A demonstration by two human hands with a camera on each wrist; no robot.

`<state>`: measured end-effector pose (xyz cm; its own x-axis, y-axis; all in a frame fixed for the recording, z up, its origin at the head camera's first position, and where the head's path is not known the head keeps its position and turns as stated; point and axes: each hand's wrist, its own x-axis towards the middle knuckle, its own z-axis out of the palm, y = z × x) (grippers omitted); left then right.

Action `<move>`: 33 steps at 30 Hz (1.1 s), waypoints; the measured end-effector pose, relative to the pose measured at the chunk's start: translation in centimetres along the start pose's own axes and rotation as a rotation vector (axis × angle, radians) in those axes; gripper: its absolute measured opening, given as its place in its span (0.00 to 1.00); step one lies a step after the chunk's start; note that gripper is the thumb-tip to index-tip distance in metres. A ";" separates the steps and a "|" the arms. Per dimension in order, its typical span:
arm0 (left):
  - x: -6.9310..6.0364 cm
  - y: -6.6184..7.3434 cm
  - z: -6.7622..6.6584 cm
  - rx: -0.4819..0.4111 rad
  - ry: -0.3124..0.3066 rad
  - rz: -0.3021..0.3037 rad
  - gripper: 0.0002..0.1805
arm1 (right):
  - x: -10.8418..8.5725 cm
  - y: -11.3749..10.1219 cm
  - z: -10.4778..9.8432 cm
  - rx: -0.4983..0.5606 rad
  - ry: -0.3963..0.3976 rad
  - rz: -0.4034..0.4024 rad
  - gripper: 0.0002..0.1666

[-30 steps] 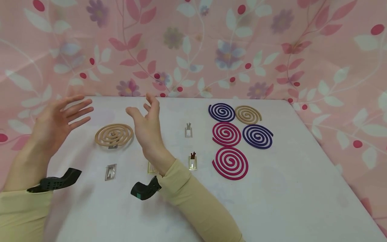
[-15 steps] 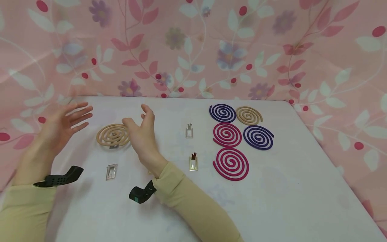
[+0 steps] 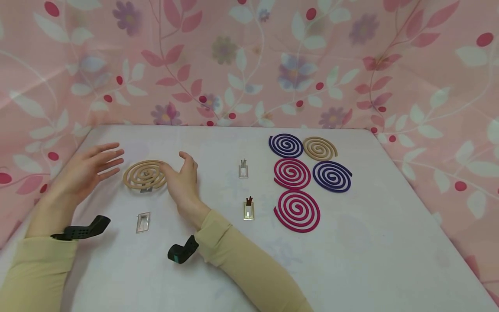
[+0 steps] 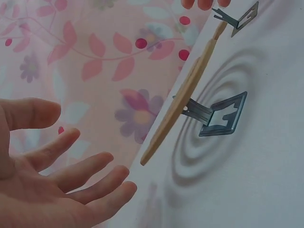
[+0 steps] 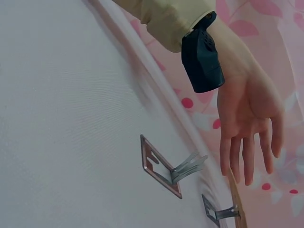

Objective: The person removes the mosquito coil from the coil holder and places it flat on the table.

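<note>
A tan mosquito coil [image 3: 134,177] lies raised above the table on a small metal stand [image 3: 146,189]. In the left wrist view the coil [image 4: 187,90] shows edge-on and tilted, the stand [image 4: 216,130] under it. My left hand [image 3: 91,171] hovers left of the coil with spread fingers, holding nothing. On the coil's right side is my right hand [image 3: 181,184], its thumb overlapping the rim in the head view; whether it touches, I cannot tell. Right-hand fingertips [image 4: 204,4] show at the top of the left wrist view. My left hand [image 5: 247,109] also appears in the right wrist view.
Nearer me lies a bare silver stand [image 3: 143,222]. Right of my hands are a silver stand [image 3: 243,171] and a gold one [image 3: 248,211] with upright prongs. Farther right lie several flat coils, among them a pink coil [image 3: 298,209], a purple coil [image 3: 333,176] and a tan coil [image 3: 320,149].
Both hands have come lower and closer to the raised coil, the left moving slightly right, the right moving left. A gold stand seen earlier beside the right wrist is now hidden.
</note>
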<state>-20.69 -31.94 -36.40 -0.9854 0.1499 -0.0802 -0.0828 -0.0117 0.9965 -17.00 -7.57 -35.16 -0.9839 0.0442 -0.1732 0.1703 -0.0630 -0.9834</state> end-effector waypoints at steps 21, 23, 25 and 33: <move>0.5 -2.3 -0.1 -0.127 -0.106 0.017 0.17 | 0.8 2.2 0.7 0.046 -0.023 0.083 0.30; 0.6 -2.4 -0.1 -0.130 -0.116 0.012 0.18 | 0.9 2.3 0.7 0.060 -0.030 0.090 0.30; 0.6 -2.5 -0.2 -0.132 -0.123 0.005 0.18 | 1.0 2.5 0.7 0.076 -0.038 0.092 0.31; 0.7 -2.8 -0.1 -0.111 -0.115 -0.033 0.16 | 1.8 3.4 0.7 0.301 -0.066 0.163 0.30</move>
<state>-21.12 -31.92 -39.23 -0.9588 0.2646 -0.1033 -0.1371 -0.1127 0.9841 -18.20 -8.46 -38.79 -0.9481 -0.0550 -0.3131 0.3116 -0.3556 -0.8812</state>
